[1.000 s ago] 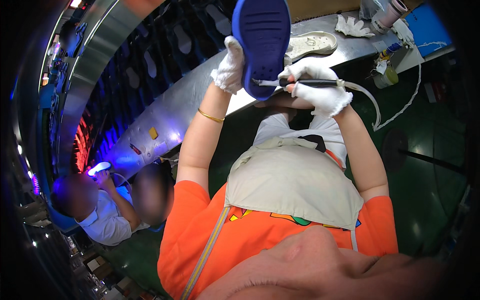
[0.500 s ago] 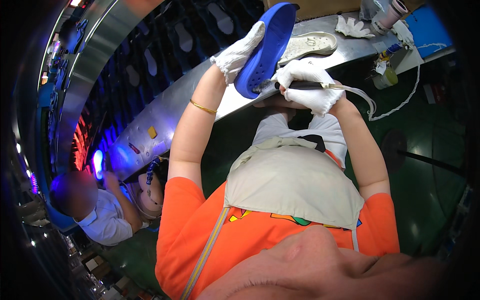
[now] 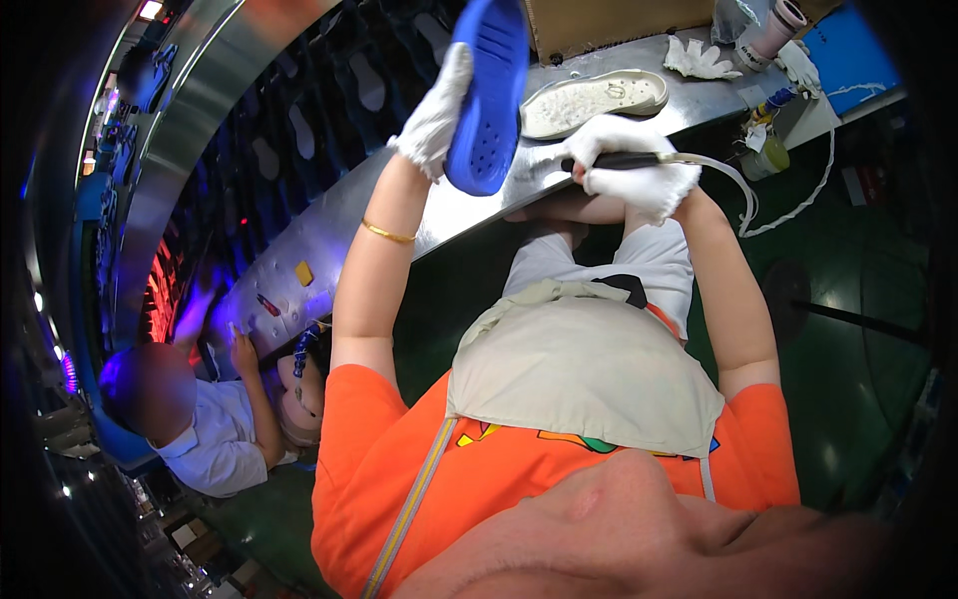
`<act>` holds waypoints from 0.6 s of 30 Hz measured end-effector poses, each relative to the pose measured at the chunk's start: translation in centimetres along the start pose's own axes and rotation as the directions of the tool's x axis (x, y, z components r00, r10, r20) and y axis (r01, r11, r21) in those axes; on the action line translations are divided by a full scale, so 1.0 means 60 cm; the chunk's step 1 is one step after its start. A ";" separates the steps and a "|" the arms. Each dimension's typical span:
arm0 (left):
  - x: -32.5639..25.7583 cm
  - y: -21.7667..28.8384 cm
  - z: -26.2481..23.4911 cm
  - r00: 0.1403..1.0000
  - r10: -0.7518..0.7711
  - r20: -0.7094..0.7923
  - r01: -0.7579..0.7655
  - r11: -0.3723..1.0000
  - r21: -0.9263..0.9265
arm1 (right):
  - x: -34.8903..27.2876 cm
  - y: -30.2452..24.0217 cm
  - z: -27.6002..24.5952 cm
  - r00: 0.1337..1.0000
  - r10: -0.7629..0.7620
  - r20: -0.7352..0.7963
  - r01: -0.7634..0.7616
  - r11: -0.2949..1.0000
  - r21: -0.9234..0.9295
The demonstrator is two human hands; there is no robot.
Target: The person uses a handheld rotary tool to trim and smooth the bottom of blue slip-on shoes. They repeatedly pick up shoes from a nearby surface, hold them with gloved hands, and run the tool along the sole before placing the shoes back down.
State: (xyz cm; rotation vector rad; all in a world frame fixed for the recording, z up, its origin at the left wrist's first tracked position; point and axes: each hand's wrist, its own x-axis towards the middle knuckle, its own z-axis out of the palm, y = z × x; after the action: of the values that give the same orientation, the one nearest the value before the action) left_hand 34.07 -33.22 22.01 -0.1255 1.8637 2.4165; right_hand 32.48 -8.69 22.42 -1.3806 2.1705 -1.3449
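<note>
My left hand [image 3: 441, 112], in a white knit glove, is closed on the side of a blue shoe sole [image 3: 489, 115]. The sole is held up on edge above the metal ledge, with small holes showing in its lower part. In my gloved right hand [image 3: 644, 185] is a black-handled brush [image 3: 627, 160], with a pale hose [image 3: 726, 172] running from its back end. Its bristle end points toward the blue sole but stands apart from it. Behind my right hand an off-white shoe sole [image 3: 579, 108] rests on the ledge.
The metal ledge [image 3: 464, 205] runs along a dark conveyor [image 3: 334, 75] carrying several insoles. White gloves [image 3: 699, 60], a pink cup [image 3: 770, 32] and a cardboard box [image 3: 619, 22] lie at the far right. A co-worker [image 3: 215, 429] sits at the left. A yellow block [image 3: 304, 272] lies on the ledge.
My left hand has moved the blue sole left and up, away from the brush that was at its lower end. My right hand shifted slightly. The co-worker's arms have moved.
</note>
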 end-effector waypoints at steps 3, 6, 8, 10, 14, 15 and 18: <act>-0.032 0.026 0.000 0.935 0.354 0.009 -0.314 0.840 -0.443 | -0.006 -0.001 -0.007 0.968 -0.021 -0.251 0.044 0.995 0.090; 0.001 -0.038 -0.105 0.930 0.298 0.213 -0.073 0.721 -0.689 | -0.009 0.004 0.010 0.928 0.164 -0.334 -0.001 0.899 0.438; -0.031 -0.046 -0.054 0.949 0.089 0.301 0.161 0.686 -0.710 | -0.016 0.008 0.020 0.901 0.199 -0.386 -0.012 0.900 0.435; -0.053 -0.072 -0.028 0.908 0.035 0.417 0.344 0.505 -0.792 | -0.022 0.020 0.044 0.873 0.256 -0.415 -0.026 0.874 0.484; -0.071 -0.115 0.034 0.930 0.106 0.353 0.260 0.490 -0.832 | -0.023 0.027 0.059 0.841 0.307 -0.446 0.006 0.819 0.574; -0.068 -0.129 0.039 0.935 0.094 0.341 0.282 0.383 -0.880 | -0.022 0.030 0.059 0.812 0.296 -0.503 0.094 0.784 0.613; -0.083 -0.121 0.093 0.958 0.061 0.281 0.191 0.598 -0.779 | -0.012 0.011 0.045 0.766 0.242 -0.596 0.040 0.907 0.420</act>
State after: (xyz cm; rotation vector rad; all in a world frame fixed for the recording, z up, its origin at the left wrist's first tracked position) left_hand 39.79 -26.06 17.02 0.0954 0.5134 2.8230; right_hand 34.12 -9.58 20.24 -0.6722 2.0663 -2.3177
